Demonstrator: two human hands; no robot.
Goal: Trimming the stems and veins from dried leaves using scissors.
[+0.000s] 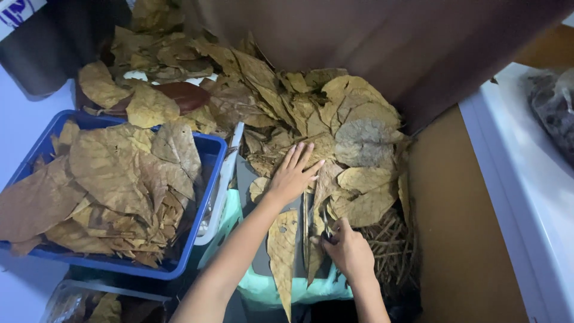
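Left hand (293,173) is lying spread, fingers extended, on the dry brown leaves (335,137) heaped at 12 o'clock of the teal tray (263,287). Right hand (350,251), at 5 o'clock of the left, is curling closed around a long narrow leaf (282,251). Judgement: selecting one leaf at a time and pressing lightly is advisable, since brittle leaves crack. A dark item under the right fingers is proving unidentifiable; the blue crate (206,197) at 9 o'clock is being cropped at the frame edge.

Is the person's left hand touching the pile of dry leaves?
Touching. The head view shows the left hand lying flat, fingers spread, right on the pile of dry leaves, with no gap under the palm or fingers.
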